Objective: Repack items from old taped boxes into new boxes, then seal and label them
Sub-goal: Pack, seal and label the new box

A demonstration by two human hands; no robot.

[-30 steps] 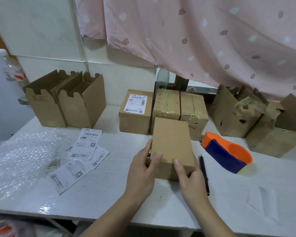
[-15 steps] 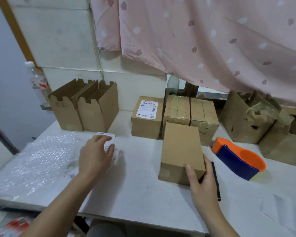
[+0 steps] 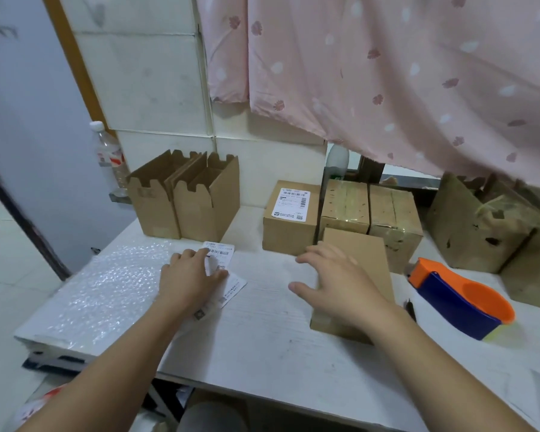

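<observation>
**Step in hand (est.):** labelling.

**Task item pos.:** The plain closed box [image 3: 365, 257] lies flat on the table [image 3: 262, 353], centre-right, just in front of the old taped boxes [image 3: 368, 210]. No label shows on its top face. No tape strip is discernible there either, so seal status can't be told.

**L hand** [image 3: 194, 275]: fingers are laid over the loose shipping labels [image 3: 223, 249], centre-left, next to the bubble wrap [image 3: 106, 285]. No pinch is visible. The hand is released and only touching or pressing.

**R hand** [image 3: 337, 282]: fingers are spread and relaxed above the box's near-left part. It grasps nothing. Contact w/ the box top can't be told.

**Ref.:** the labelled box [image 3: 290, 219] at the rear shows the target result, a label on the top face.

**Next move calls for (est.):**
1. Separate one label. The sheets overlap and lie flat, so use a thumb/fingertip pinch at a free edge.
2. Bring the label over the box top and align it w/ the edges.
3. Steady the box w/ the R hand, since the table looks smooth and the box may slide.
4. If the box is unsealed, tape it first. The tape dispenser [image 3: 462, 300] sits near the box, to its right.
</observation>
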